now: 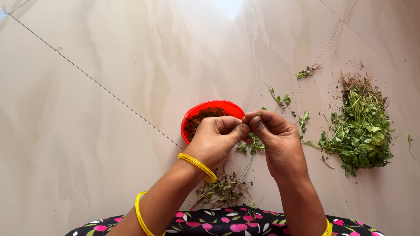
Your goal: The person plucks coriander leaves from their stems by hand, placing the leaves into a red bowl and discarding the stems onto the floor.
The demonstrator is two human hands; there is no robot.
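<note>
Herb sprig (253, 147) was pinched between both hands at frame centre, its top end held at the meeting fingertips. Long axis ran roughly 12-to-6, tilted slightly toward 7; the stem tail was seen hanging below the fingers toward the lap. Left hand (215, 139) was closed narrow, thumb and forefinger pressed on the sprig from 9 o'clock. Right hand (276, 140) was closed likewise, gripping from 3 o'clock. Fingertips of both were touching, so neither hand was nearer; the sprig lay directly under the pinch point. Whether leaf or stem was gripped could not be told.

Red bowl (199, 111) with dark trimmings sat at 10 o'clock from the pinch, partly hidden by the left hand. Fresh herb pile (361, 129) lay at 3 o'clock, well apart. Picked scraps (223, 190) lay at 6 o'clock, near the floral cloth (227, 220). Floor was tiled (109, 65).
</note>
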